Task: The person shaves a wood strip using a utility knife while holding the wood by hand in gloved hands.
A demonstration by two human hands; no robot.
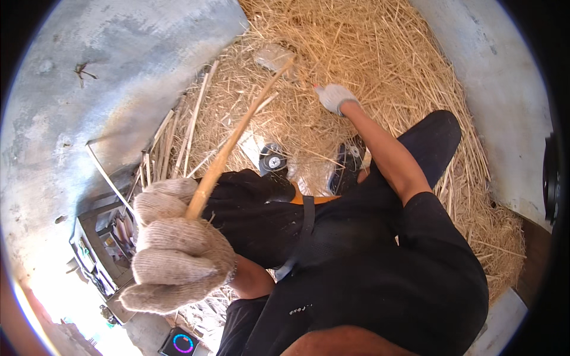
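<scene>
My left hand [181, 252], in a dirty knitted work glove, is closed around the thick end of a long wooden stick [225, 148]. The stick slants up and away to the right, its thin tip over the straw beside a pale lump [275, 57] I cannot identify. Farther off, my right hand [337, 98] wears a whitish glove and reaches down to the loose straw [362, 41]. Its fingers are mostly hidden, with a small red spot near their tips. Whether it grips any straw cannot be made out.
Grey walls [119, 77] close in on the left and right. Long stalks [196, 118] lean by the left wall. My dark shoes [273, 161] stand in the straw. At lower left are a shelf-like box [95, 237] with small items and a device with a glowing ring [182, 342].
</scene>
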